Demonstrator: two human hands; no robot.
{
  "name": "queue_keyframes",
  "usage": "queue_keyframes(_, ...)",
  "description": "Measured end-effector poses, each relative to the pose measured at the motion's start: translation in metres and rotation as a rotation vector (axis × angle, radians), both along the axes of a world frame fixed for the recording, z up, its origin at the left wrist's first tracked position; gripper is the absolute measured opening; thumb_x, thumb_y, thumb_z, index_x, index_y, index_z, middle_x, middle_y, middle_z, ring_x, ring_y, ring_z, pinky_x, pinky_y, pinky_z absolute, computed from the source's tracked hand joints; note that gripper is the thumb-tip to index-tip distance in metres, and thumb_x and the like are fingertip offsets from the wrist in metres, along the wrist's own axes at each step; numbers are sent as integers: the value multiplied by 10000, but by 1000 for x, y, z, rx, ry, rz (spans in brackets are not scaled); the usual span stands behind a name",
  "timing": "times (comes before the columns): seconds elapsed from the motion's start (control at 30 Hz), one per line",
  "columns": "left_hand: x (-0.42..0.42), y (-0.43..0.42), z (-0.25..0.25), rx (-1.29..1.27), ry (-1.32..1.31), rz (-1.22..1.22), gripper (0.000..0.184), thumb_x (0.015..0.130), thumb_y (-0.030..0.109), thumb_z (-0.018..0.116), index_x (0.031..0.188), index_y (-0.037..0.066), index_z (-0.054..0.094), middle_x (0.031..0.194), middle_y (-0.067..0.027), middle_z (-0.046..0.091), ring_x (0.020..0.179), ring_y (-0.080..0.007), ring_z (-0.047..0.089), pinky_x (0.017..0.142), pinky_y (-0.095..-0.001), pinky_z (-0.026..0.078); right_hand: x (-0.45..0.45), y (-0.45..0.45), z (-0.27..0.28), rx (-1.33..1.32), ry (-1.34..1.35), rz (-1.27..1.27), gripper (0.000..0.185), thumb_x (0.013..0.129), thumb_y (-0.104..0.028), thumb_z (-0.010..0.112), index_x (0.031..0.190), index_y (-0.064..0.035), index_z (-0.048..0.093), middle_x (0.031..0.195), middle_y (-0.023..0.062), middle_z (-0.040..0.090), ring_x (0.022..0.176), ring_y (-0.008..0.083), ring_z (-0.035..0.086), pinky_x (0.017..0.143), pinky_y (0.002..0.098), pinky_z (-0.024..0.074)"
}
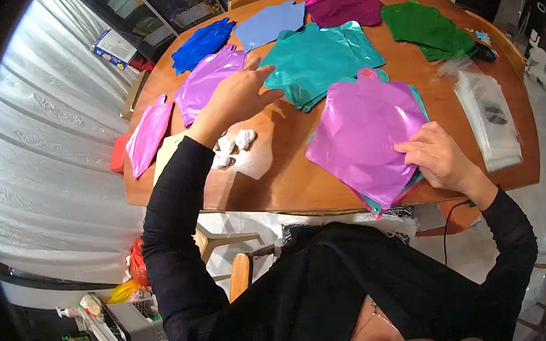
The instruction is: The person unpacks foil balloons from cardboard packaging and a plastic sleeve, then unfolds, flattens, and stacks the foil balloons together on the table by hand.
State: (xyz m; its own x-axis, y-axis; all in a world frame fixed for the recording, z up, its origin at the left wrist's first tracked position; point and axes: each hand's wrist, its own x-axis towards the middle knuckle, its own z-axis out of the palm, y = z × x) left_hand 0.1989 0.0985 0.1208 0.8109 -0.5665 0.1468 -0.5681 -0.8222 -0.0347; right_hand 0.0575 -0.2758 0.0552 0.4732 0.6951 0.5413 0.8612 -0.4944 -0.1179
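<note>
Near the table's front edge lies a stack of flat foil balloons, a shiny purple foil balloon (365,138) on top and teal and pink edges showing beneath. My right hand (439,158) grips its right edge, the fingertips on the purple surface and the thumb side partly hidden. My left hand (240,98) is raised with fingers apart and nothing in it, near the left corner of a pile of teal foil balloons (321,57). Behind that hand lies another pile of purple foil balloons (203,88). Crumpled white pieces (235,148) sit below it on the wood.
Across the back of the wooden table (275,193) lie blue (202,44), light blue (272,24), magenta (344,9) and green foil pieces (427,27). Pink foil (150,136) lies at the left. Clear plastic bags (488,120) rest at the right edge.
</note>
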Motion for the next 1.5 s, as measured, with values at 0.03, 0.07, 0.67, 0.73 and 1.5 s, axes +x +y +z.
queue_keyframes(0.03, -1, -6, 2, -4, 21, -20, 541, 877, 371, 667, 1291, 32, 587, 1395, -227, 520, 1055, -381, 646, 876, -438, 513, -1, 0, -2, -5, 15, 0, 188, 728, -2, 644, 891, -81, 592, 1124, 39, 699, 890, 233, 581, 896, 380, 425)
queue_keyframes(0.07, 0, -13, 4, -9, 40, -42, 532, 876, 368, 667, 1280, 30, 593, 1389, -221, 528, 1060, -379, 645, 869, -437, 515, -2, -1, -2, -12, 29, -2, 214, 712, 3, 645, 903, -80, 596, 1140, 47, 694, 887, 239, 579, 896, 386, 424)
queue_keyframes(0.67, 50, -122, 12, 162, 54, -387, 389, 885, 298, 647, 1163, 26, 655, 1219, -195, 639, 1103, -386, 598, 930, -454, 481, 135, -77, 32, -205, -249, -491, 94, 774, -66, 641, 867, -66, 623, 887, 78, 623, 869, 268, 510, 823, 359, 408)
queue_keyframes(0.73, 69, -138, 4, 148, 23, -442, 372, 878, 306, 648, 1122, 26, 667, 1159, -196, 657, 1030, -385, 614, 893, -461, 493, 178, -90, 19, -327, -283, -579, 67, 780, -66, 629, 847, -66, 634, 884, 81, 633, 885, 268, 512, 830, 358, 410)
queue_keyframes(1.5, 177, -246, -33, -69, 104, -449, 339, 868, 340, 611, 930, 19, 701, 852, -189, 699, 708, -403, 612, 683, -456, 510, 281, -131, -11, 14, 114, -689, 233, 741, -79, 678, 627, -74, 475, 627, 30, 495, 691, 196, 456, 682, 313, 408)
